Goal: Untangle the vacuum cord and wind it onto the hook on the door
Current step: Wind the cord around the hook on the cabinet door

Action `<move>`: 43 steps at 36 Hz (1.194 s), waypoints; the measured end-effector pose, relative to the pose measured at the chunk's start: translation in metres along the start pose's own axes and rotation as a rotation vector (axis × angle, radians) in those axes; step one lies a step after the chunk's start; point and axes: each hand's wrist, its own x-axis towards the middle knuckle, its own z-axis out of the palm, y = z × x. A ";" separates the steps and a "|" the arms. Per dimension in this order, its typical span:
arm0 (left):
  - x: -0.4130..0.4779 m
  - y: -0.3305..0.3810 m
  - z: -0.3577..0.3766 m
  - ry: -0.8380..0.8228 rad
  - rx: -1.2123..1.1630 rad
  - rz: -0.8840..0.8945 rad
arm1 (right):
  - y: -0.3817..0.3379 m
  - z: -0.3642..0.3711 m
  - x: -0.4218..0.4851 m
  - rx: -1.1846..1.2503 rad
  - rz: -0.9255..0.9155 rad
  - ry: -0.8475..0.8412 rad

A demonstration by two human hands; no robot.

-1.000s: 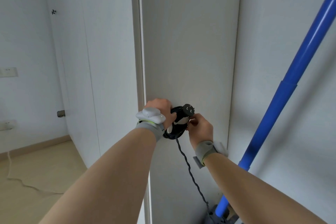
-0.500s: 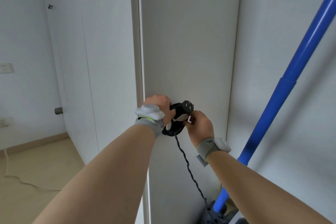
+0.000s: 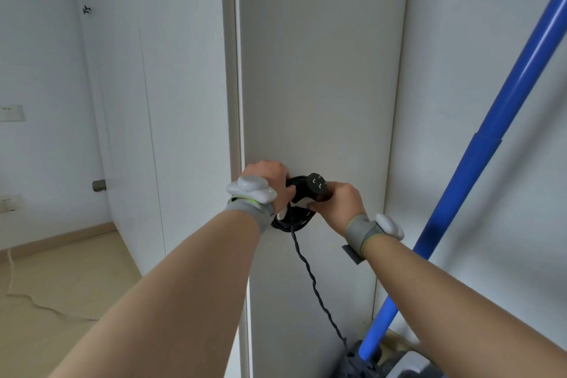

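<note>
The black vacuum cord [image 3: 294, 219] is wound in a small coil against the grey door [image 3: 319, 70], around a white hook [image 3: 302, 201] that shows only in part between my hands. My left hand [image 3: 271, 182] grips the left side of the coil. My right hand [image 3: 336, 201] pinches the black plug [image 3: 317, 187], whose prongs face me, at the coil's upper right. One twisted strand of cord [image 3: 316, 285] hangs from the coil down to the vacuum base [image 3: 368, 362] on the floor.
The vacuum's blue pole [image 3: 491, 132] leans diagonally across the right, close to my right forearm. A white wall stands right of the door. To the left are white closet panels, wall sockets [image 3: 10, 112] and a thin white cable [image 3: 46, 307] on the wooden floor.
My right hand has shifted slightly and now holds the plug closer against the coil. My left hand stays on the coil. The view has tilted a little.
</note>
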 end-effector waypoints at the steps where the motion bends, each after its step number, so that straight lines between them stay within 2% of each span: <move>1: 0.000 0.000 0.000 0.004 0.001 0.001 | -0.002 -0.001 0.000 -0.018 -0.002 -0.006; 6: 0.000 0.000 0.000 0.004 0.008 -0.001 | -0.006 -0.002 0.000 -0.122 -0.028 -0.019; 9: 0.001 0.000 0.001 -0.001 0.006 0.001 | -0.005 -0.002 0.001 -0.105 0.010 -0.019; 12: 0.001 0.000 0.001 -0.005 0.015 0.013 | -0.003 -0.001 0.002 0.086 0.119 -0.050; 17: 0.001 -0.001 0.000 -0.018 0.003 0.011 | 0.007 0.001 0.001 0.613 0.382 -0.082; 19: 0.001 -0.002 0.000 -0.017 0.001 0.013 | 0.009 0.004 0.000 0.720 0.427 -0.065; 29: 0.000 -0.002 0.002 -0.001 0.010 0.024 | 0.011 0.008 -0.002 0.690 0.397 -0.023; 34: -0.003 -0.004 0.004 -0.014 0.027 0.064 | 0.013 0.006 -0.007 0.825 0.433 -0.080; 43: -0.017 -0.018 -0.002 -0.081 -0.064 0.142 | -0.001 0.006 -0.016 0.587 0.373 -0.047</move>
